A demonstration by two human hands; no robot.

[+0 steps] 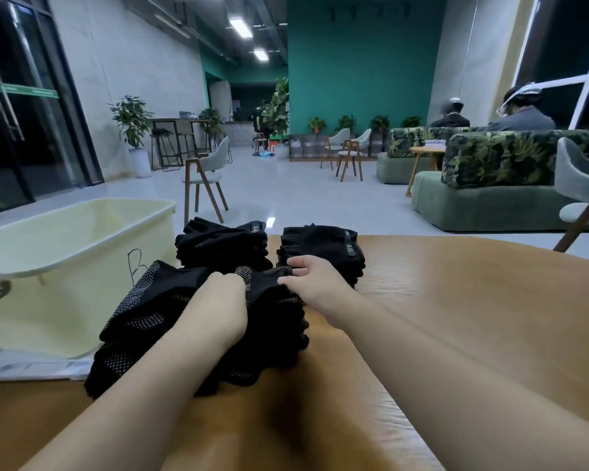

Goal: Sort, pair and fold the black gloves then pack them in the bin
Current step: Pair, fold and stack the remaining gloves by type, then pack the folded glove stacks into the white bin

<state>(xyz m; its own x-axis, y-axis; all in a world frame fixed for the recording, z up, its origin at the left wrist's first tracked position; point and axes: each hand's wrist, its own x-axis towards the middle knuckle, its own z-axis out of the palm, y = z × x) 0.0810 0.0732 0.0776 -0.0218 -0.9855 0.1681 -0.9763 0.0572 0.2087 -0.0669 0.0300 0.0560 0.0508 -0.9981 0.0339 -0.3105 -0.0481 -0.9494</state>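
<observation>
We had both hands down on the near pile of gloves [143, 321], a loose heap of black fingerless gloves with dotted palms that lay on the wooden desk [473, 300] just in front of us. Our left hand [218, 307] rested on top of the heap with its fingers curled down into the fabric, gripping it; the fingertips themselves were hidden in the cloth. Our right hand [315, 290] sat at the heap's far right edge, its thumb and fingers pinching the edge of a glove there. Beyond the heap stood two neater stacks: the left stack [221, 244] and, just beside it with a narrow gap between, the right stack [323, 248], each with a small label facing up. Our right fingers touched the near edge of the right stack. The pale yellow bin [65, 266], marked with a handwritten letter, stood to the left of the gloves, touching the heap; we could see nothing in the part of it that showed
</observation>
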